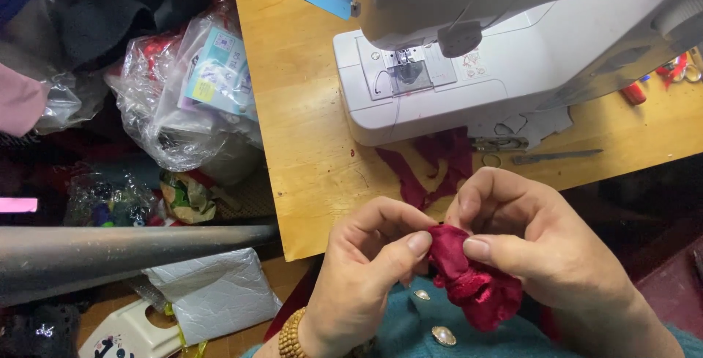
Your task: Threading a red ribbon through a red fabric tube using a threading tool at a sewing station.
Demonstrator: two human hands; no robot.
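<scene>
Both hands meet at approx. 6 o'clock of the head view, over the near edge of the wooden table (307, 160). Left hand (366, 270): fingers curled, thumb pressed vs. index, pinching the left side of the red velvet piece (472, 285). Right hand (534, 241): fingers bent inward, thumb and index closed on the top of the same piece. The fabric is bunched and gathered btwn. the two hands, its lower part hanging free at 5 o'clock above a teal garment w/ pearl-type buttons (443, 336). A beaded bracelet (291, 334) sits on the left wrist.

White sewing machine (469, 72) at 12–1 o'clock on the table. Red fabric scraps (432, 168) lie just in front of its base. Clear plastic bags (183, 102) at 10 o'clock, off the table edge.
</scene>
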